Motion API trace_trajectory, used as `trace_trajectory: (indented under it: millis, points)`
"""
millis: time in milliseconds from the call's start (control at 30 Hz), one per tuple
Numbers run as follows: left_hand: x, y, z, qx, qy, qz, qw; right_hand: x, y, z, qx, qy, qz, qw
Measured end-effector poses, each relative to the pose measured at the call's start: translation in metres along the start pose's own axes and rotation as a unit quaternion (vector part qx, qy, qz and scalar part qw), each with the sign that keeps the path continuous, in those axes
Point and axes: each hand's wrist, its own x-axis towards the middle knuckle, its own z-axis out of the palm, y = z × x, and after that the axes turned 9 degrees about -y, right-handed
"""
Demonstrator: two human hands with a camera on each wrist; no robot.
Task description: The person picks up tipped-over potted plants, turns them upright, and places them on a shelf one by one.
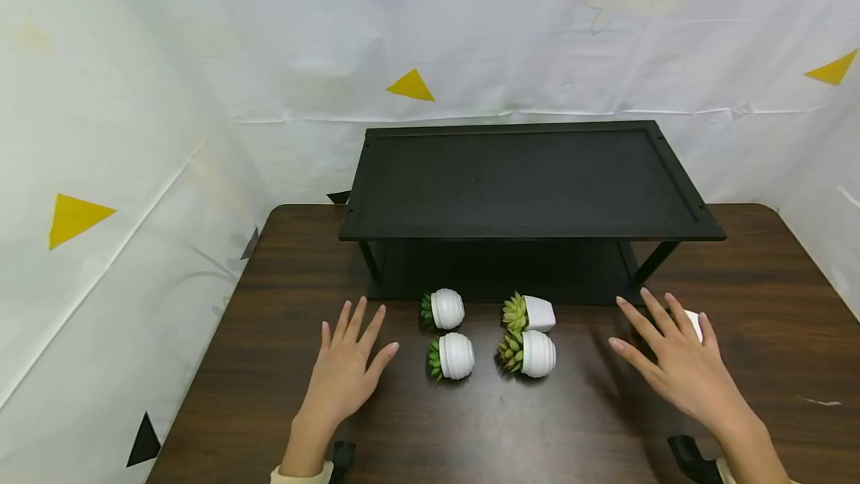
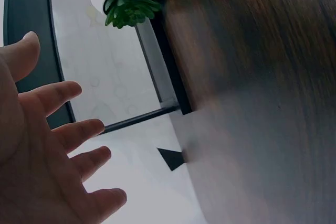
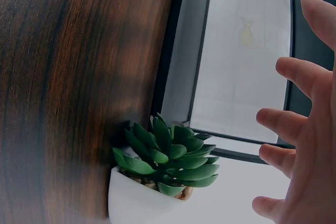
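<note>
My left hand (image 1: 343, 376) hovers over the left part of the table, fingers spread and holding nothing. To its right, two small potted succulents with round ribbed white pots, one farther back (image 1: 446, 309) and one nearer (image 1: 455, 356), lie on their sides. Beside them lie another ribbed-pot succulent (image 1: 537, 354) and one in a smooth tapered pot (image 1: 539, 313), leaves pointing left. Fingers also spread, my right hand (image 1: 685, 364) is over the right side, partly hiding a further white-potted succulent (image 1: 695, 326). The right wrist view shows that plant's dark green leaves (image 3: 173, 156) near the empty fingers.
A black two-tier shelf (image 1: 531, 181) stands at the back of the dark wooden table (image 1: 416, 432), its lower tier (image 1: 497, 271) just behind the succulents. White sheeting (image 1: 309, 43) with yellow and black triangles surrounds the table at the back and sides.
</note>
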Motion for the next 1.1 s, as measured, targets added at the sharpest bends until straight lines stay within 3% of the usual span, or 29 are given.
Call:
trace_trajectory:
  millis: [200, 367, 633, 833, 1100]
  points:
    - [0.005, -0.010, 0.000, -0.049, 0.011, 0.003, 0.9987, -0.001, 0.002, -0.003, 0.014, 0.011, -0.001, 1.000]
    - [0.010, -0.019, -0.008, -0.104, 0.023, -0.008, 0.9943, -0.002, 0.006, -0.004, 0.018, 0.035, -0.006, 0.999]
    - [0.028, -0.029, -0.038, -0.203, 0.079, -0.061, 0.9741, -0.006, 0.015, -0.005, 0.019, 0.057, -0.002, 0.998]
    - [0.042, -0.034, -0.061, -0.286, 0.104, -0.082, 0.9490, -0.010, 0.022, -0.003, 0.020, 0.060, -0.001, 0.998]
    - [0.059, -0.038, -0.092, -0.431, 0.094, -0.060, 0.8955, -0.012, 0.026, -0.003, 0.020, 0.059, 0.005, 0.998]
